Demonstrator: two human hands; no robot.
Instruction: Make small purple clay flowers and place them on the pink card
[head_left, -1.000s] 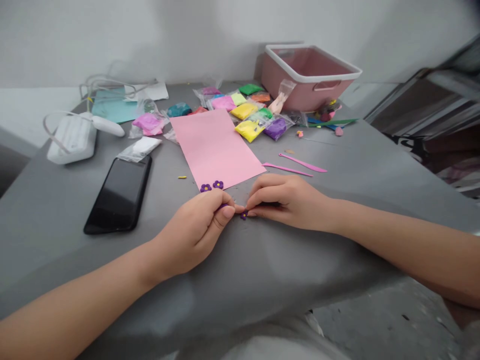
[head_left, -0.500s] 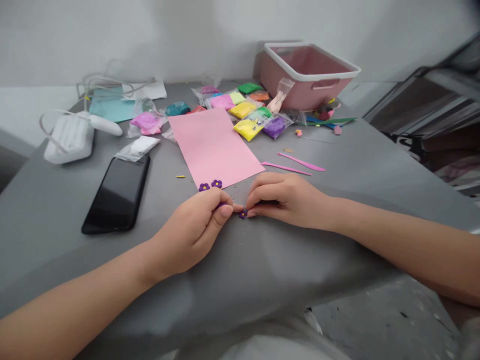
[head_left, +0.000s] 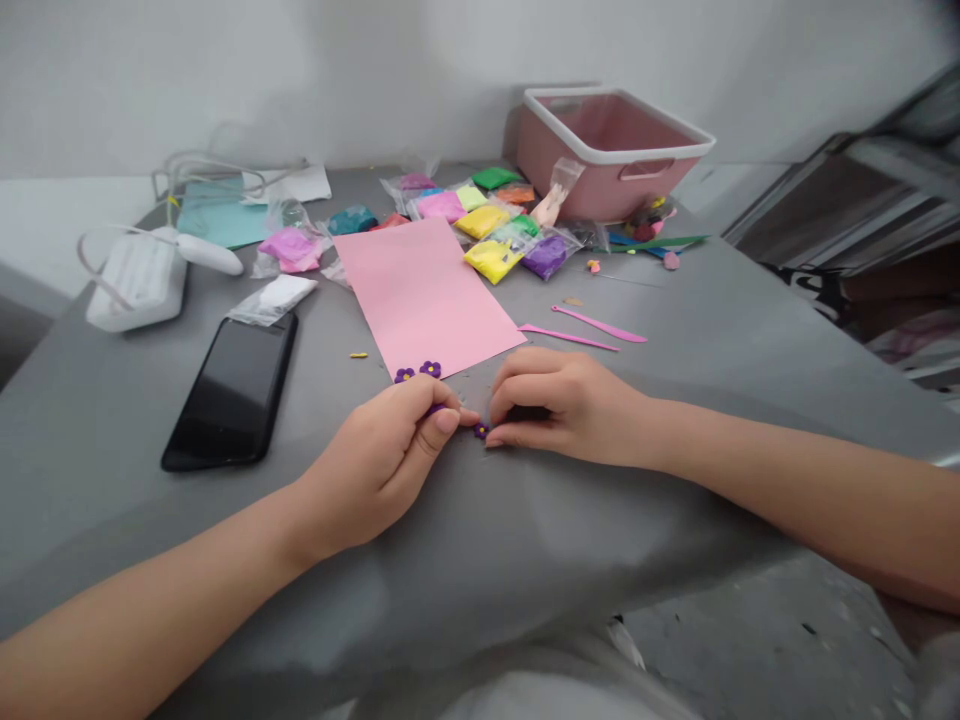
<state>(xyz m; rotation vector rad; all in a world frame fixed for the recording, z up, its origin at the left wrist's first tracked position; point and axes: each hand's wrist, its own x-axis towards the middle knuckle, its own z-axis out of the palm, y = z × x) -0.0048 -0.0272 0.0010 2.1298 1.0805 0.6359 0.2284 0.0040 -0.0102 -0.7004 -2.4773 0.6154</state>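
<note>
My left hand [head_left: 397, 450] is closed, with a lump of purple clay [head_left: 435, 409] partly showing between its thumb and curled fingers. One of its fingertips reaches out to a small purple clay flower [head_left: 481, 430] with a yellow centre, lying on the grey table. Just right of that flower is my right hand [head_left: 559, 405], its fingers bent and the thumb apart from them, nothing visible between. Beyond my left hand, a purple flower [head_left: 430, 369] and another purple flower [head_left: 404, 376] lie at the near edge of a pink sheet [head_left: 435, 290].
A black phone [head_left: 229, 390] lies at left, near a white power strip [head_left: 139, 280]. Several bags of coloured clay [head_left: 495, 258] spread behind the sheet, before a pink basket [head_left: 645, 180]. Two pink modelling tools [head_left: 600, 323] rest beyond my right hand. A yellow clay bit [head_left: 358, 355] lies left of the sheet.
My right thumb and fingers have parted slightly beside the small flower. My left hand keeps its grip and its fingertip stays by the flower. The view has shifted a little.
</note>
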